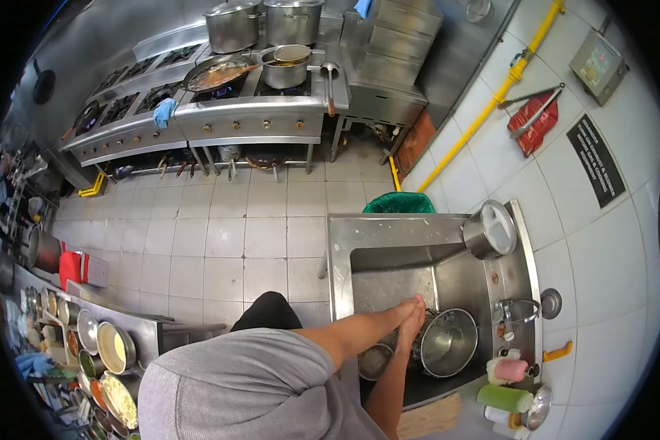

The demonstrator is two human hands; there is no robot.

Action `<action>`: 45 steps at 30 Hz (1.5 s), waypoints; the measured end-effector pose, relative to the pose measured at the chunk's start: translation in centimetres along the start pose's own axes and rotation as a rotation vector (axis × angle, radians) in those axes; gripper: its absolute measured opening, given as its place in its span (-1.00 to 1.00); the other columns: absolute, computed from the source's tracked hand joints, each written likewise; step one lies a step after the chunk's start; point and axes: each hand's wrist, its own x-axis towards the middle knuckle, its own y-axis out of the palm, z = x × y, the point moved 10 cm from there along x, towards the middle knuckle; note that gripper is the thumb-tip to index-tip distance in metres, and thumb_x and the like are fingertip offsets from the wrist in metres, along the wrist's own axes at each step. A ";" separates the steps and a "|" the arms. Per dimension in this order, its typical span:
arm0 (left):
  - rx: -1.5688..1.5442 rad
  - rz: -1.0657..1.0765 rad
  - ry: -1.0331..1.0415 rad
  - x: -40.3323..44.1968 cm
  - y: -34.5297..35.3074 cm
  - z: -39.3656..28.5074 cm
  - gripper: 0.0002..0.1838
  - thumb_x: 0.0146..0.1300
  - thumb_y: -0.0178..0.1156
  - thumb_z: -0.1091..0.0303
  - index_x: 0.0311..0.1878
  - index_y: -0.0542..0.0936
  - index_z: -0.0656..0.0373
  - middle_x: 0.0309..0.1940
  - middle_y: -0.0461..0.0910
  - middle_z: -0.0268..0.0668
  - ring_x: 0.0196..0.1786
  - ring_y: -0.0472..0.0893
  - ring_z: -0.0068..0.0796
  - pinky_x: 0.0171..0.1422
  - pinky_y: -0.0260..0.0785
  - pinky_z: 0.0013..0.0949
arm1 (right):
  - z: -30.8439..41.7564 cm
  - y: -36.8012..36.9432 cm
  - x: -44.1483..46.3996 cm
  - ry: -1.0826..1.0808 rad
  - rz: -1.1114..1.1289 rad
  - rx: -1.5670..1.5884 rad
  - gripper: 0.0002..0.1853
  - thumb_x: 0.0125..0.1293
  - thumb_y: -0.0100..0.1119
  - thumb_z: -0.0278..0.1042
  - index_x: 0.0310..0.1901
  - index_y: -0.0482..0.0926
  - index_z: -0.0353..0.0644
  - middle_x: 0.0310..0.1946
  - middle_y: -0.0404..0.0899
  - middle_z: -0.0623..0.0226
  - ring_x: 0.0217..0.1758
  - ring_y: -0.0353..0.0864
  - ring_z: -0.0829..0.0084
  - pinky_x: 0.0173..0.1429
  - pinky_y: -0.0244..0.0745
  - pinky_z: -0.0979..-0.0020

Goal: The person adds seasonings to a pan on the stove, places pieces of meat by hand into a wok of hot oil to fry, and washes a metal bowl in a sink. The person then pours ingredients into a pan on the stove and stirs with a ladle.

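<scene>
Over the steel sink point(389, 279), my left hand point(407, 309) and my right hand point(413, 326) are pressed together, palm against palm. Nothing shows between them, but their inner sides are hidden. Just to the right of the hands a large round metal bowl point(449, 342) sits in the sink. A smaller metal bowl point(375, 361) lies below my forearms. The curved tap point(517, 312) stands at the sink's right edge, apart from my hands. A steel pot point(489, 229) rests on the sink's upper right corner.
Bottles, one pink point(511, 369) and one green point(505, 398), stand at the lower right. A green-lined bin point(399, 203) is behind the sink. Across the tiled floor is a stove point(253, 110) with pots and a wok. Food containers point(116, 347) fill a counter at the lower left.
</scene>
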 end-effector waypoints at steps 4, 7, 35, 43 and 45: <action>0.010 0.045 0.101 -2.5 0.4 -2.5 -0.73 0.32 0.02 0.30 -0.33 0.63 0.27 -0.47 0.61 -0.06 -0.45 0.64 -0.25 -0.44 0.48 -0.21 | -2.8 -2.7 2.1 -0.069 0.021 -0.416 -0.56 0.52 -0.22 -0.13 0.02 0.56 -0.34 -0.05 0.59 0.10 0.04 0.52 0.29 0.17 0.39 0.30; 0.047 0.088 0.220 -1.7 -1.2 -5.3 -0.74 0.32 0.07 0.29 -0.37 0.62 0.26 -0.50 0.61 -0.09 -0.49 0.62 -0.22 -0.48 0.44 -0.20 | -3.3 -6.0 3.4 -0.287 -0.002 -0.384 -0.76 0.34 0.05 -0.33 -0.16 0.53 -0.38 -0.22 0.58 0.19 -0.19 0.56 0.40 -0.03 0.47 0.31; -0.596 -1.698 0.450 -53.8 -83.2 24.0 -0.81 0.21 0.10 0.52 -0.54 0.47 0.21 -0.62 0.34 -0.52 -0.53 0.26 -0.70 -0.46 0.11 -0.49 | 0.9 98.5 -13.2 0.236 1.150 -0.253 -0.85 0.35 0.15 -0.31 -0.09 0.53 -0.10 -0.28 0.54 0.48 -0.26 0.51 0.57 -0.21 0.48 0.41; -1.314 -1.626 0.212 -47.6 -76.2 33.4 -0.82 0.23 0.16 0.54 -0.45 0.43 0.06 -0.57 0.34 -0.55 -0.53 0.27 -0.74 -0.47 0.07 -0.58 | -5.1 120.5 -11.4 0.570 0.774 -0.092 -0.27 0.31 0.26 -0.11 0.37 0.16 -0.28 0.27 0.26 0.02 0.16 0.48 0.21 0.13 0.54 0.16; -1.306 -1.596 0.114 -45.8 -75.4 34.6 -0.84 0.23 0.15 0.54 -0.42 0.44 0.05 -0.56 0.36 -0.54 -0.53 0.29 -0.73 -0.47 0.08 -0.58 | -5.1 122.4 -10.4 0.585 0.657 -0.060 -0.22 0.31 0.25 -0.03 0.39 0.12 -0.26 0.29 0.23 -0.02 0.19 0.46 0.20 0.13 0.56 0.15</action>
